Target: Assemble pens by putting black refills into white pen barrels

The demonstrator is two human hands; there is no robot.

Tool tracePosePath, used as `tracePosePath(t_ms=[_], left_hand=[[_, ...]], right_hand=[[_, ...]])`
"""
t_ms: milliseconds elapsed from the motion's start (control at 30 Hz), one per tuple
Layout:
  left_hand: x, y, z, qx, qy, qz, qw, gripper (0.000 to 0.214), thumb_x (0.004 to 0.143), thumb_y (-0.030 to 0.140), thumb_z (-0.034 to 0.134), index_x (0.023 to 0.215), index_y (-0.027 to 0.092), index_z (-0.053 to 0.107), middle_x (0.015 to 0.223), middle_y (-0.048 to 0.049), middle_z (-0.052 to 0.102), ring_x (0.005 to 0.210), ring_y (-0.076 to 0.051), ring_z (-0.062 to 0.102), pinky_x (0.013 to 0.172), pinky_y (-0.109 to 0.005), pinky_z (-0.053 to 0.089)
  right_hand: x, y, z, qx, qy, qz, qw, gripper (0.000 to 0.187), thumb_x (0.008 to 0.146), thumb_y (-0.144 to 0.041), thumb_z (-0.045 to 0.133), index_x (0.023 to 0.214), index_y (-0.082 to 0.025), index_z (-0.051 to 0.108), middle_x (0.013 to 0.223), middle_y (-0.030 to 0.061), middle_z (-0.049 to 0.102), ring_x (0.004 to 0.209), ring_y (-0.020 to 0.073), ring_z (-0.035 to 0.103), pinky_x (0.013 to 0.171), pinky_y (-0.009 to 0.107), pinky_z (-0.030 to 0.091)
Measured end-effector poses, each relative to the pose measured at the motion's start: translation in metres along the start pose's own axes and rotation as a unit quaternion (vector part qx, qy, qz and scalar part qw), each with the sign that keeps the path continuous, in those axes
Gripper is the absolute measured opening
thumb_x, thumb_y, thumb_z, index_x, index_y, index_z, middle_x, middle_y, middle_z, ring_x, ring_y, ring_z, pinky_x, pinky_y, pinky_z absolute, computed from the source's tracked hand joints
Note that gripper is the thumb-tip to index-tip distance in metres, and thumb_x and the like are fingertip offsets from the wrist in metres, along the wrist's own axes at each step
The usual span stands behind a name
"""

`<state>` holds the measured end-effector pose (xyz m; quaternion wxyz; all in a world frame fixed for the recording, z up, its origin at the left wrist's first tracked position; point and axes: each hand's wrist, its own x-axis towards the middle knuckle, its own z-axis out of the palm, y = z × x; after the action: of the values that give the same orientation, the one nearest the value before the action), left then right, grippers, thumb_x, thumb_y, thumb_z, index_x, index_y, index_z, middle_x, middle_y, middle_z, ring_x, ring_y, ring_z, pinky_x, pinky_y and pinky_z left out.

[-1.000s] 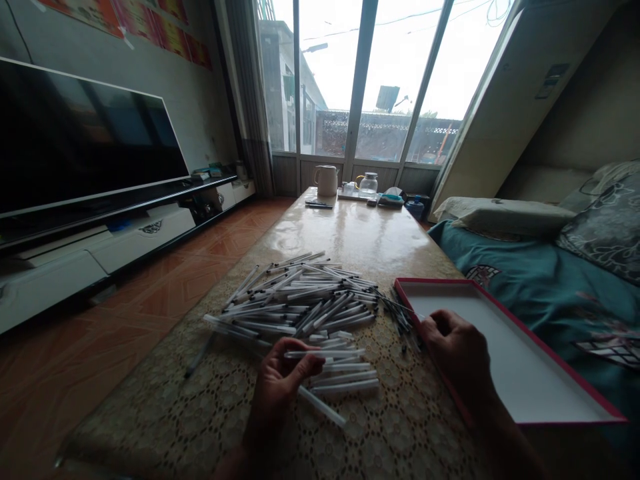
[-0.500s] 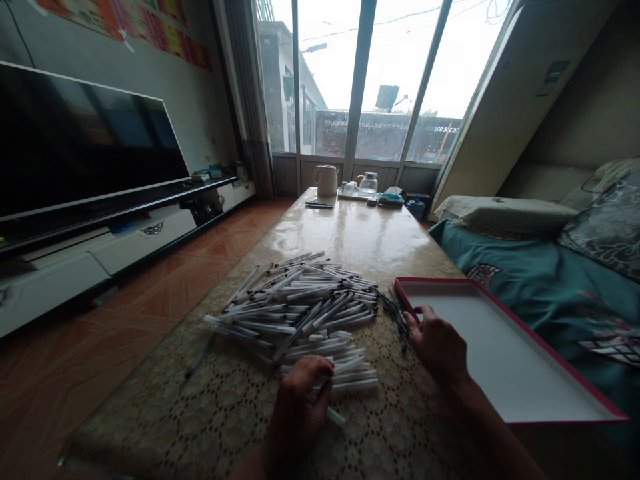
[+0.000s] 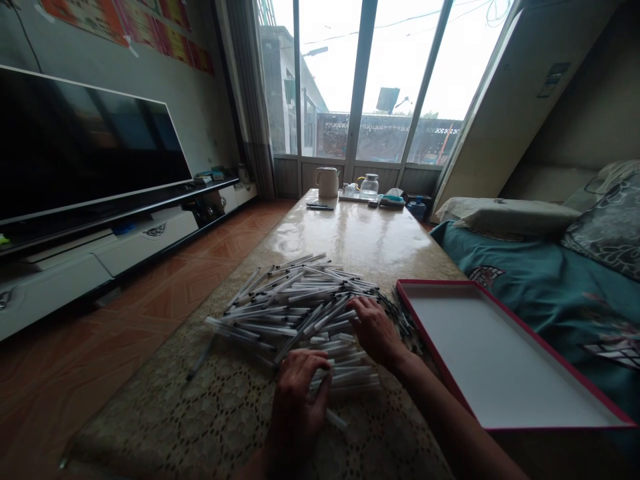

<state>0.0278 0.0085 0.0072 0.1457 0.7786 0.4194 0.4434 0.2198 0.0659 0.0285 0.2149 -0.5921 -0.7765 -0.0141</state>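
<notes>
A heap of white pens (image 3: 280,312), many with dark ends, lies loosely crossed on the patterned table. Nearer me, several white pen barrels (image 3: 353,377) are laid roughly side by side. My left hand (image 3: 299,393) is curled at their left end, thumb and fingers closed around a white pen (image 3: 337,419) whose lower end shows below the thumb. My right hand (image 3: 373,330) reaches over the heap's right side, fingers extended onto the pens; nothing held shows in it. Thin dark pieces (image 3: 395,310), too small to make out, lie between the heap and the tray.
A shallow white tray with a red rim (image 3: 435,283) lies at the table's right side, beside a sofa with a teal cover (image 3: 520,293). On the table's far end stand a beige kettle (image 3: 327,182), a glass pot (image 3: 370,185) and a tissue pack (image 3: 391,198).
My right hand has moved left, from the dark pieces beside the tray's rim to the heap of pens. My left hand stays nearly in place, its fingers shifting slightly.
</notes>
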Motion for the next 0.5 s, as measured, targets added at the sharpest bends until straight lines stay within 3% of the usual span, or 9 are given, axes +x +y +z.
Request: tracePosePath(t_ms=[233,500], left_hand=[[-0.001,-0.008,-0.004,-0.079,0.083,-0.090,0.989,0.012,0.078,0.015,0.057,0.084,0.023,0.063,0.089,-0.0055,0.068,0.088,-0.024,0.063,0.079,-0.035,0.050],[-0.001,-0.010,-0.004,-0.106,0.088,-0.114,0.984,0.011,0.077,0.017,0.058,0.084,0.023,0.065,0.088,-0.0053,0.068,0.087,-0.024,0.064,0.079,-0.034,0.049]], right_hand=[[0.020,-0.002,0.013,-0.054,-0.040,-0.060,0.996,0.019,0.084,-0.006,0.050,0.095,-0.020,0.059,0.099,0.0068,0.060,0.096,0.0209,0.050,0.085,0.031,0.036],[0.021,-0.002,0.000,-0.093,-0.057,-0.107,0.988,0.015,0.082,-0.009,0.055,0.093,-0.019,0.057,0.100,0.0057,0.058,0.098,0.0221,0.048,0.085,0.032,0.036]])
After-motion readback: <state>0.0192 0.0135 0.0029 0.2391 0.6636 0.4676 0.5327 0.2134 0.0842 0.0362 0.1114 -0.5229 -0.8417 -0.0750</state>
